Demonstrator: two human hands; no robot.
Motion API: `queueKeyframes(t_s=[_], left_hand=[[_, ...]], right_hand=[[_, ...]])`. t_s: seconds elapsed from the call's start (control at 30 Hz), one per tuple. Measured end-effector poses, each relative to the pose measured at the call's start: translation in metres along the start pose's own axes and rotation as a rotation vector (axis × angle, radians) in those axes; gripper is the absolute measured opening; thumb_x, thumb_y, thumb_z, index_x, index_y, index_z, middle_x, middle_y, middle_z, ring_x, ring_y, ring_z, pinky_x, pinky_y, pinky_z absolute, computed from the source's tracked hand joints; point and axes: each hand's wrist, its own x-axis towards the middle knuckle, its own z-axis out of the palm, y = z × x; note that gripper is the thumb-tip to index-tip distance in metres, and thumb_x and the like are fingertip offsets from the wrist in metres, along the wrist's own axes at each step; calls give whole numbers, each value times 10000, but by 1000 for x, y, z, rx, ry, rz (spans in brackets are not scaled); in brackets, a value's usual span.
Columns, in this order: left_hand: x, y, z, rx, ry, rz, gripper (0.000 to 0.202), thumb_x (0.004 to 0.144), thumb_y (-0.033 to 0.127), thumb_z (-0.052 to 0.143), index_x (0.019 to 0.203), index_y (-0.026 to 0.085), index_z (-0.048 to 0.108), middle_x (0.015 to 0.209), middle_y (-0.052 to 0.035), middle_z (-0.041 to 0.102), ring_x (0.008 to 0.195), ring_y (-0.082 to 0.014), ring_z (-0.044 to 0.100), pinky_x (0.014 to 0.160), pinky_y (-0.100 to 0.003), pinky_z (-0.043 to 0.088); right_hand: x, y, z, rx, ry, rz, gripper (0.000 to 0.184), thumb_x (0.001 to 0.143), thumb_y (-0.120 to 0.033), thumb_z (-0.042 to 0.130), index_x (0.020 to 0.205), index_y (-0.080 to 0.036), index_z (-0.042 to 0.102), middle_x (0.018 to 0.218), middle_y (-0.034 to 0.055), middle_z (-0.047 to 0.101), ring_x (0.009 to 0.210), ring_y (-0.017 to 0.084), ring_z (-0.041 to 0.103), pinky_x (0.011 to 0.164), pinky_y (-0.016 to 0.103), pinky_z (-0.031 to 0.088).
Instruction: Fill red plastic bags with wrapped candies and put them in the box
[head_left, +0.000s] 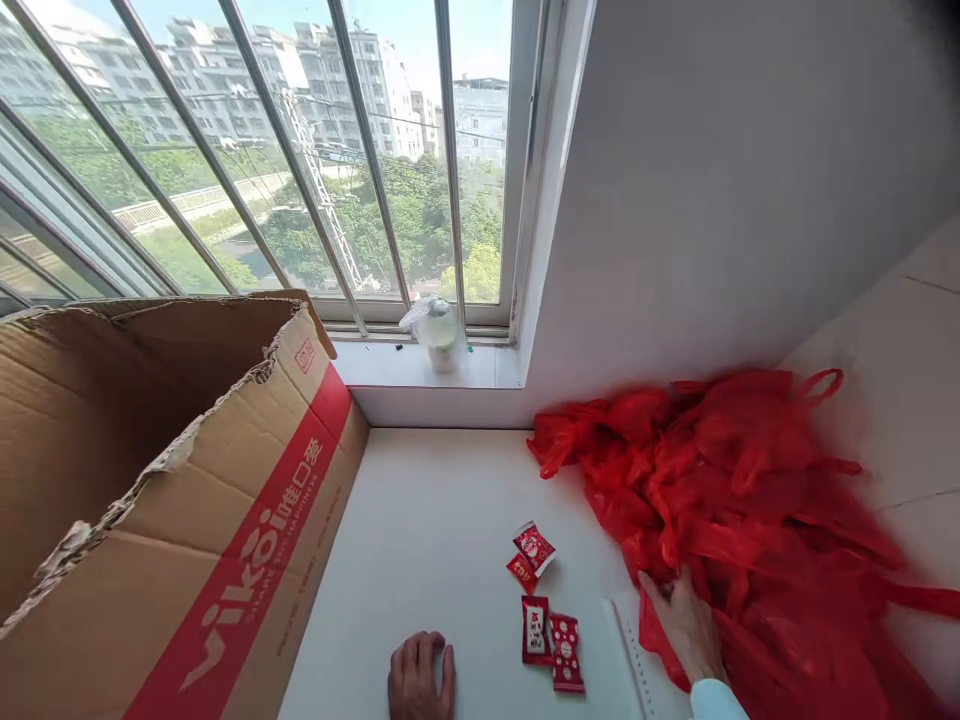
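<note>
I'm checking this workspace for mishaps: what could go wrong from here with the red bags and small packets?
The red bags lie heaped with loops sticking out, so tugging one might drag others along. The small packets sit close to the heap and the right hand, so a sweeping bag could scatter them. The cardboard box has a ragged rim, which might snag thin plastic.

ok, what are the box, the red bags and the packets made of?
Box: looks like matte brown corrugated cardboard; torn edge ragged and layered.
Red bags: likely thin plastic film, slightly glossy; crinkled, with loop handles.
Packets: printed wrap, perhaps plastic or foil; flat sealed-looking ends, gloss hard to judge.
</note>
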Motion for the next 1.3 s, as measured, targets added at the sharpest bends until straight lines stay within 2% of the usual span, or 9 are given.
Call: queueKeyframes(t_s=[0.17,0.3,0.43,0.53,0.7,0.87,1.0,1.1,1.3], left_hand=[[-11,6,1,-74,69,21,246,888,261,347,843,177,573,876,-104,582,881,-244,508,860,-387,384],[-14,3,3,-134,99,44,229,891,258,352,846,185,564,871,-89,575,884,-239,501,841,-378,388],[-14,-2,10,-171,112,63,219,887,290,364,850,201,561,888,-78,573,898,-243,492,847,-375,384],[-12,-5,14,-193,113,54,203,874,326,387,851,219,559,902,-67,577,917,-250,487,842,-369,387],[-12,-1,15,-223,102,21,215,865,356,387,863,225,557,929,-62,588,953,-255,475,840,-367,392],[-13,0,17,-218,124,66,215,850,348,385,841,228,562,914,-60,591,942,-257,479,821,-366,395],[-12,-2,21,-196,192,137,223,833,339,394,811,215,579,880,-67,596,899,-252,482,813,-370,393],[-12,-1,20,-195,196,136,222,829,344,402,803,214,581,876,-63,604,897,-249,482,803,-368,401],[-15,7,13,-187,186,117,207,824,342,414,799,216,576,880,-49,613,907,-236,496,764,-345,422]], right_hand=[[1,6,8,-164,73,16,830,808,-666,251,1304,-11,368,955,261,648,862,383,635,708,435,451],[12,9,18,-156,157,-48,786,806,-638,274,1261,-21,447,959,254,644,877,372,622,721,427,444],[9,9,23,119,302,-88,599,749,-627,405,1044,-130,562,824,137,654,757,299,603,681,379,441],[-11,-2,21,468,370,-156,439,692,-614,526,808,-190,529,693,22,589,646,200,544,629,301,434],[-62,-44,21,990,131,-317,366,687,-486,651,862,-210,487,745,-25,561,606,126,513,564,227,439],[-92,-87,54,1050,-231,-555,297,723,-400,658,808,-196,460,678,-34,530,558,99,477,501,202,408],[-95,-104,92,938,-222,-713,223,766,-358,606,818,-187,473,667,-36,554,570,101,502,512,202,404],[-97,-102,110,859,-192,-811,202,827,-331,523,968,-187,500,702,-25,604,626,123,561,601,238,453],[-114,-83,129,737,16,-892,410,867,-224,422,1275,-220,393,1158,62,600,1028,191,586,858,356,486]])
